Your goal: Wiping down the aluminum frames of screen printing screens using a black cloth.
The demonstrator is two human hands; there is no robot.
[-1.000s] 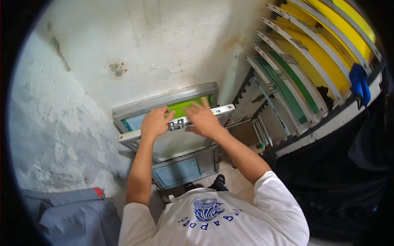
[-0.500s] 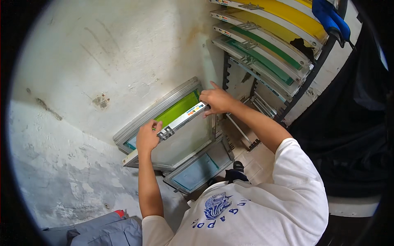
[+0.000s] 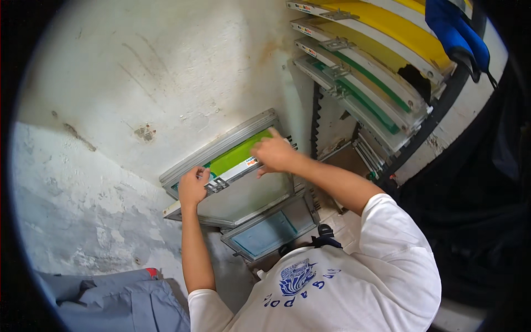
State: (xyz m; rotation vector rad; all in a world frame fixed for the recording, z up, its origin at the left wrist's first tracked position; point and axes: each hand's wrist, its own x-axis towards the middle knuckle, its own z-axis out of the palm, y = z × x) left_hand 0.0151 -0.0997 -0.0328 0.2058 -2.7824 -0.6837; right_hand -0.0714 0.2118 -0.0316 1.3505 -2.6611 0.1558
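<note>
A silver screen printing frame (image 3: 251, 195) with pale mesh leans tilted toward the wall, its upper rail carrying a sticker and a metal clip. My left hand (image 3: 192, 187) is closed over that rail at the left, beside the clip. Farther right, my right hand (image 3: 274, 154) straddles the same rail, thumb on the near side and index finger stretched out; its other fingers are partly hidden. Behind stands another frame with bright green mesh (image 3: 239, 157), resting against the wall. Below the held one sits a frame with blue mesh (image 3: 268, 229).
To the upper right, a rack (image 3: 316, 119) holds several stacked frames with yellow and green mesh (image 3: 381, 27). A blue item (image 3: 456, 33) hangs at its corner. Grey cloth (image 3: 119, 304) lies at lower left, and black fabric (image 3: 464, 221) hangs on the right.
My right hand has slid left along the upper rail, closer to my left hand. The held frame's top has dipped slightly, and the whole view has shifted a little.
</note>
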